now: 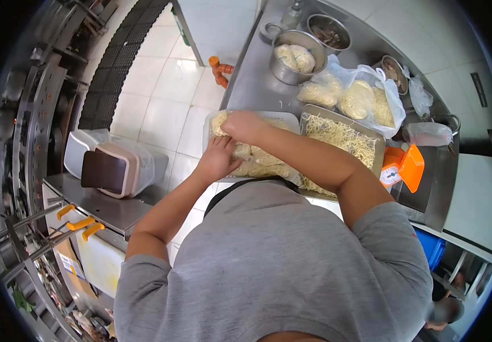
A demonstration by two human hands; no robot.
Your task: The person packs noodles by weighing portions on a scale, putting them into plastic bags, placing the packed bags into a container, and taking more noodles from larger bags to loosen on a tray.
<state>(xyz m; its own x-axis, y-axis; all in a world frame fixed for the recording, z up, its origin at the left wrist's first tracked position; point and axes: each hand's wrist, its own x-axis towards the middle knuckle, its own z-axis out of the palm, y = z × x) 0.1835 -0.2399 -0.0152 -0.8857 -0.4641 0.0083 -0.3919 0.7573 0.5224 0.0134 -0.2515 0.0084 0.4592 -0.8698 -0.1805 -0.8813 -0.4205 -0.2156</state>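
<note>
A white plastic tray (295,121) at the counter's near left edge holds several clear bags of noodles. My right hand (242,126) is closed over a noodle bag (219,123) in the tray's far left corner. Just below it, my left hand (217,159) rests on the bags with its fingers apart, its fingertips close to the same bag. Right beside the white tray is a metal tray (378,154) of loose noodles (337,137).
Behind the trays are bagged noodles (357,100), a steel pot (283,71) and a steel bowl (344,45). An orange scale (391,174) stands at the right. Bins (104,165) are at the left. Part of a person (446,310) shows at the lower right.
</note>
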